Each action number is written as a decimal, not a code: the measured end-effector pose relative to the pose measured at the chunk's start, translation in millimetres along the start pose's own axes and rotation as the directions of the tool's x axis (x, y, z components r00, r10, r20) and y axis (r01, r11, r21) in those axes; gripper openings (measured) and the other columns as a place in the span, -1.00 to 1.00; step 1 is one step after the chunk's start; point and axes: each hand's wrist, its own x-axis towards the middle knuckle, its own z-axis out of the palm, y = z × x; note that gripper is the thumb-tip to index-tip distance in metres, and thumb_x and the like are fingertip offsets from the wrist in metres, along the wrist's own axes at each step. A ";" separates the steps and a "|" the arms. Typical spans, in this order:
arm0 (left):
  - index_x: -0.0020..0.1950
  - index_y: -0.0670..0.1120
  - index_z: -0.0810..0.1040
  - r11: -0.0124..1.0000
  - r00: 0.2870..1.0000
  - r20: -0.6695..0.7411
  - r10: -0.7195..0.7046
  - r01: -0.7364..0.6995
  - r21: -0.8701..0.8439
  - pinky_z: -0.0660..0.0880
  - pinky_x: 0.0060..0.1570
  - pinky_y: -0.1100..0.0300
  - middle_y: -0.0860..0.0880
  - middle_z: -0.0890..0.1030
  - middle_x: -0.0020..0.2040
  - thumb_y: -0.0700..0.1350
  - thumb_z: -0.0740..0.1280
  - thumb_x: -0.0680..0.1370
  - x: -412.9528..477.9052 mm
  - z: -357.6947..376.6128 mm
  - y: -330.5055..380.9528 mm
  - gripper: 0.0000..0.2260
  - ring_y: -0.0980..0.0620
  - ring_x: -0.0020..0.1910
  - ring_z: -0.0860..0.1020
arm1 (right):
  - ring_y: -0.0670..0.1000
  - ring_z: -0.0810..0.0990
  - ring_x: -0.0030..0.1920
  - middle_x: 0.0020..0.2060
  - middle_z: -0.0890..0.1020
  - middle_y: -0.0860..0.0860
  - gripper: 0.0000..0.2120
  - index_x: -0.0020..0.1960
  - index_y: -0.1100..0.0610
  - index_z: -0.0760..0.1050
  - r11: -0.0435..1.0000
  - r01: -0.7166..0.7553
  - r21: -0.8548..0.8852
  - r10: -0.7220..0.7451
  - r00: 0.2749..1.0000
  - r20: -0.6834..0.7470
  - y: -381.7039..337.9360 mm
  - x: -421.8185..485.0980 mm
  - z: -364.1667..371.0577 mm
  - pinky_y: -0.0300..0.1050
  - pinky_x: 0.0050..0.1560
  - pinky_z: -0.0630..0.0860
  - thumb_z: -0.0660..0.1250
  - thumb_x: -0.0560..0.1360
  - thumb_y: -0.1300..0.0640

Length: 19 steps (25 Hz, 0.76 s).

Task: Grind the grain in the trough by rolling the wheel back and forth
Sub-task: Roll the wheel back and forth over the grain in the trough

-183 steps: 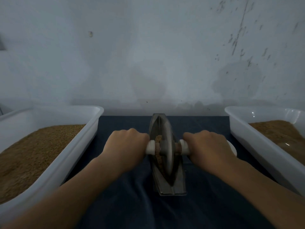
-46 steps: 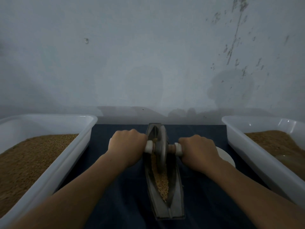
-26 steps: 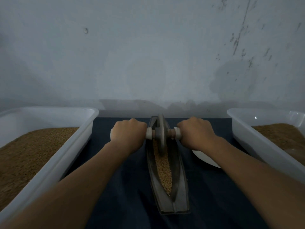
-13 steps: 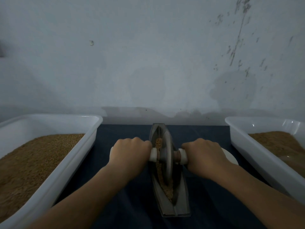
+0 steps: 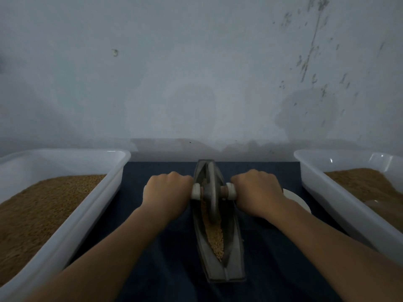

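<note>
Gripped wheel (image 5: 210,192) over grain (image 5: 214,236) in trough (image 5: 235,258).
Clenched left hand (image 5: 168,192) and right hand (image 5: 258,191) around its handles (image 5: 231,190).

Grey trough (image 5: 234,247) & wheel (image 5: 211,192), white axle caps (image 5: 195,191); golden-brown grain (image 5: 214,235); white tubs (image 5: 72,225); dark blue cloth (image 5: 165,264); pale grey wall (image 5: 196,73), dark specks.

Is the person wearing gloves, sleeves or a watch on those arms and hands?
No. The left hand and right hand are bare, with no gloves. The left forearm and right forearm are uncovered to the picture's edge: no sleeves, watch or bracelet show.
</note>
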 end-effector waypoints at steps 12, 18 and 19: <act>-0.07 0.08 0.44 0.999 0.998 0.040 0.038 -0.037 -0.026 0.34 -0.35 0.10 0.07 0.35 -0.29 -0.02 0.33 0.51 -1.9 -1.9 -1.3 -0.92 -0.01 -0.34 0.41 | 0.03 0.41 -0.31 -0.33 0.38 -0.11 -0.76 -0.24 -0.12 0.30 1.000 -0.005 0.016 0.005 1.000 0.026 1.8 -8.0 2.8 -0.13 -0.34 0.27 0.39 0.39 0.01; -0.09 0.06 0.52 0.999 0.998 0.045 -0.040 0.041 -0.022 0.34 -0.34 0.08 0.04 0.47 -0.26 -0.07 0.33 0.51 38.5 12.4 -6.6 -0.98 -0.02 -0.34 0.42 | 0.09 0.46 -0.24 -0.21 0.55 -0.01 -0.82 -0.22 -0.11 0.36 0.999 -0.036 0.018 0.035 0.999 0.017 6.3 40.0 12.8 -0.07 -0.24 0.38 0.38 0.40 0.01; -0.09 0.05 0.51 0.999 0.998 0.044 -0.045 0.046 -0.025 0.34 -0.34 0.08 0.03 0.47 -0.26 -0.08 0.32 0.51 36.1 11.3 -5.8 -0.98 -0.02 -0.34 0.42 | 0.09 0.45 -0.25 -0.23 0.53 -0.01 -0.82 -0.21 -0.10 0.36 0.999 -0.036 0.015 0.036 0.999 0.011 5.6 37.2 12.1 -0.07 -0.24 0.37 0.38 0.40 0.01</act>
